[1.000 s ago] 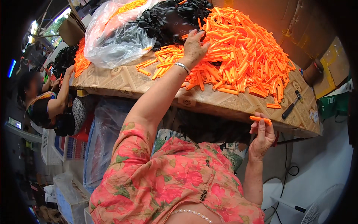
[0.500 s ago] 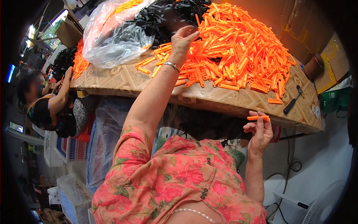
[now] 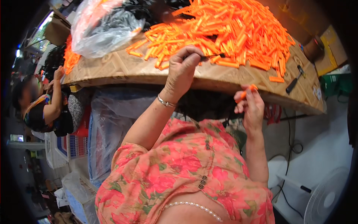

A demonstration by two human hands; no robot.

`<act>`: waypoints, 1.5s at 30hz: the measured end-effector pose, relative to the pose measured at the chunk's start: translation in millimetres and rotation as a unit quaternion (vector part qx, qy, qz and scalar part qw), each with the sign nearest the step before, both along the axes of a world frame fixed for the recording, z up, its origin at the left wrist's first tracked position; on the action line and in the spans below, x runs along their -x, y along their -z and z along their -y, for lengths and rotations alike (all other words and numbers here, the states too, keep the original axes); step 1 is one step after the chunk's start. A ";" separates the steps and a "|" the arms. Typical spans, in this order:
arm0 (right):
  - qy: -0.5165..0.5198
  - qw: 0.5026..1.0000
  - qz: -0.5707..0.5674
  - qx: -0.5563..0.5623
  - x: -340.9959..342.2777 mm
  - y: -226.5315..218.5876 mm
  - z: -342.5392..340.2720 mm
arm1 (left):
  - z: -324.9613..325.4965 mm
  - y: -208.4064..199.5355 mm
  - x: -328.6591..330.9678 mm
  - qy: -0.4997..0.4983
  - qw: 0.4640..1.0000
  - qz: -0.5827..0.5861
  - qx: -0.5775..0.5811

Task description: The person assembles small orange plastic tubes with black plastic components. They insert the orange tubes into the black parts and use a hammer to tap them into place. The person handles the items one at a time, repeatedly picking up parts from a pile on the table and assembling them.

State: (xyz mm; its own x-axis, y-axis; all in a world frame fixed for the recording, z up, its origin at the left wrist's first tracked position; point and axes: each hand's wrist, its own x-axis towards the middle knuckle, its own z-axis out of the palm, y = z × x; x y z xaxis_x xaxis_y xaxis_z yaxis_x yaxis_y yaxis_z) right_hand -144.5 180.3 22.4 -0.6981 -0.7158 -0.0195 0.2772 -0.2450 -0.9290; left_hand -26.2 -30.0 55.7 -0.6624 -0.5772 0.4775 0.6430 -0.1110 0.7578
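My left hand (image 3: 182,71) is closed on a thin black plastic piece (image 3: 215,56), which sticks out to the right from between thumb and fingers, above the table's near edge. Its exact kind is too blurred to tell. In front of that edge, my right hand (image 3: 252,110) grips a narrow orange plastic handle-like piece (image 3: 245,93), tilted up to the right. A big heap of the same orange pieces (image 3: 242,33) covers the table (image 3: 108,72) beyond both hands. Black plastic pieces (image 3: 149,11) lie behind it at the left.
A clear plastic bag (image 3: 108,35) rests on the table's left part. A black-handled tool (image 3: 294,80) and a brown spool (image 3: 313,50) are at the right. Another person (image 3: 46,106) sits at the far left; a fan (image 3: 328,201) stands at lower right.
My left hand has drawn back from the black pile toward me, now with a black piece in it. My right hand has risen slightly, tilting its orange piece. The view has shifted.
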 end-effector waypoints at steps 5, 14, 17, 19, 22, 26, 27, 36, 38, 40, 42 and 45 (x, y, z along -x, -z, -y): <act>-0.042 0.995 0.084 0.026 -8.7 -14.4 7.5 | -41.3 21.5 -15.8 0.057 0.983 0.135 0.112; -0.058 0.998 0.002 -0.036 -5.8 -9.2 -1.5 | -41.4 23.8 -25.3 0.174 0.960 0.217 0.041; -0.050 0.994 -0.045 -0.084 -6.9 -6.3 -1.6 | -47.1 -2.8 -32.5 0.082 0.900 0.297 0.309; -0.039 0.989 -0.086 -0.112 -9.4 -3.2 4.2 | -60.5 -3.7 -29.4 -0.021 0.838 0.309 0.450; -0.041 0.988 -0.085 -0.121 -14.5 5.6 8.1 | -76.2 19.7 -19.1 -0.122 0.801 0.296 0.506; -0.090 0.988 -0.063 -0.112 -13.0 6.6 4.3 | -66.3 29.7 -18.9 -0.002 0.839 0.337 0.427; -0.096 0.988 -0.052 -0.107 -13.1 6.9 2.0 | -60.7 28.4 -19.0 0.051 0.859 0.333 0.386; -0.016 0.980 0.190 0.050 -15.4 8.1 2.9 | -49.9 36.5 -18.9 0.216 0.929 0.285 0.098; -0.010 0.984 0.173 0.048 -21.9 11.7 7.2 | -64.5 38.7 -11.8 0.127 0.956 0.241 0.107; -0.006 0.985 0.164 0.047 -25.1 15.9 10.9 | -72.3 52.7 -5.2 0.076 0.977 0.189 0.067; -0.019 0.990 0.136 0.030 -26.4 18.5 11.6 | -75.4 52.9 -10.6 0.151 0.968 0.186 -0.074; -0.078 0.991 0.109 0.010 -21.8 25.1 6.7 | -74.0 57.5 -9.7 0.147 0.961 0.188 -0.138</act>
